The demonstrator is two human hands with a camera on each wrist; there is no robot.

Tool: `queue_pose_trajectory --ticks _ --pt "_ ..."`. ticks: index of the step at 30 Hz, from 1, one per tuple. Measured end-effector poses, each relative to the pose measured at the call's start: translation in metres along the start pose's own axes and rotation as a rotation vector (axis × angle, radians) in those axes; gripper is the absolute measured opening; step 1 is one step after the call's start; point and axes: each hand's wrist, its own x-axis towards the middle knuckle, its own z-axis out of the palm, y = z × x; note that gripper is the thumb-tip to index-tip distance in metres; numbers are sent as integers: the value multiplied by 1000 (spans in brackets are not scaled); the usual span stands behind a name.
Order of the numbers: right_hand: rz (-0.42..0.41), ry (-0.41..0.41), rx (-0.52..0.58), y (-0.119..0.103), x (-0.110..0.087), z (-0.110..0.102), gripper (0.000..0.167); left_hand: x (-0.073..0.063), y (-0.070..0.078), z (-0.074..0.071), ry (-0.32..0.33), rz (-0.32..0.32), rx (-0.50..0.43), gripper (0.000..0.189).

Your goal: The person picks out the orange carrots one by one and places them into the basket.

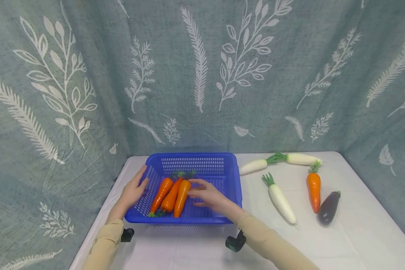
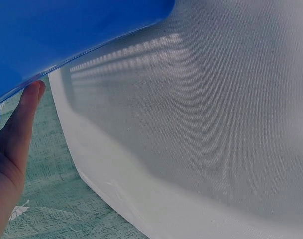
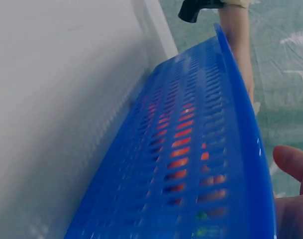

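A blue plastic basket with slotted walls stands at the left of the table. Three orange carrots lie side by side in it: a left carrot, a middle carrot and a right carrot. My left hand rests along the basket's left rim, fingers extended; the left wrist view shows a digit touching the rim's underside. Over the basket, my right hand has loosely bent fingers beside the right carrot's upper part. Whether its fingertips touch that carrot is unclear. The basket wall blocks much of the right wrist view.
Right of the basket on the white table lie three white radishes, one of them a radish near the middle. Farther right lie another carrot and a dark eggplant. A green leaf-patterned curtain hangs behind and at both sides.
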Motion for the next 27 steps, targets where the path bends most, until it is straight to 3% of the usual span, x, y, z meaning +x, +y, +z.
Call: queue_pose_trajectory --ticks 10,27 --pt "-65 -81 -115 -6 -16 -22 53 0 2 -2 6 4 -5 54" --pt "-115 -46 -216 -5 -37 -38 52 -3 1 -3 1 -3 -24 54"
